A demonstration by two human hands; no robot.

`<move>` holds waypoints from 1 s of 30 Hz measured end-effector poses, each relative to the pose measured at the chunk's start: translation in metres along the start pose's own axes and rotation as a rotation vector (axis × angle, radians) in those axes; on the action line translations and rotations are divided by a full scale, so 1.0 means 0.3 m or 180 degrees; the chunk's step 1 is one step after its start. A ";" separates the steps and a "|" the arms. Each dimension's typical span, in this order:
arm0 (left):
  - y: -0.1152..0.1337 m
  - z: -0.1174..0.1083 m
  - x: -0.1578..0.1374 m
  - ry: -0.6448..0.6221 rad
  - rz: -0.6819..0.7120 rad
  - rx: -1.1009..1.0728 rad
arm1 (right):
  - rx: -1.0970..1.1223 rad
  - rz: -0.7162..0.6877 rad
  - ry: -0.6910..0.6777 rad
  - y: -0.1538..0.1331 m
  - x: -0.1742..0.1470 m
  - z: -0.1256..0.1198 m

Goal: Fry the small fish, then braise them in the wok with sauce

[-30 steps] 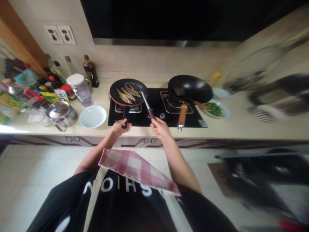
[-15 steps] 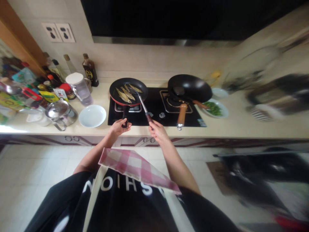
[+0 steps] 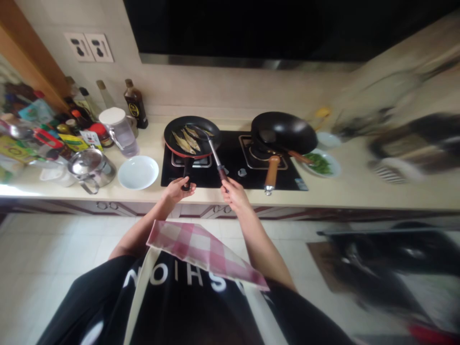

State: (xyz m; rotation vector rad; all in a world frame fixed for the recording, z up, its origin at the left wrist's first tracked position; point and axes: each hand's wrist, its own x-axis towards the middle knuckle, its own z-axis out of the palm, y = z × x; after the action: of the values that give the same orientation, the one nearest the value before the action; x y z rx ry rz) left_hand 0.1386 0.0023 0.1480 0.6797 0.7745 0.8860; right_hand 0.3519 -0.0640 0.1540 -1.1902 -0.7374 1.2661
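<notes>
Curled fingers of the left hand [image 3: 176,190] round the black handle [image 3: 187,166] of the frying pan [image 3: 170,134], probably to steady it, and those of the right hand [image 3: 235,193] round a turner [image 3: 215,156], slanted in toward the fish [image 3: 191,141] inside. Had a wok [image 3: 289,129] at right, white plate [image 3: 138,172] at left, wooden handle [image 3: 272,173] jutting near the right hand.

Pale wall [image 3: 215,91] carries paired sockets [image 3: 89,47] | black hood [image 3: 247,31] spans above cream counter [image 3: 359,194] | wooden post [image 3: 34,48] slants at left | light-tiled floor [image 3: 61,258] lies below panelled cabinets [image 3: 196,210] | daylight brightens counter's left end
</notes>
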 end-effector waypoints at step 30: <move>0.006 0.028 -0.023 0.0262 -0.0084 0.0050 | -0.0342 -0.0104 0.0384 -0.072 0.221 0.007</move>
State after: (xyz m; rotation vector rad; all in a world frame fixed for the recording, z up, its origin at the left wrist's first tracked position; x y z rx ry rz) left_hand 0.1417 -0.0046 0.1560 0.6488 0.8628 0.8890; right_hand 0.3708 0.0027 0.1629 -1.3246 -0.7403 1.1290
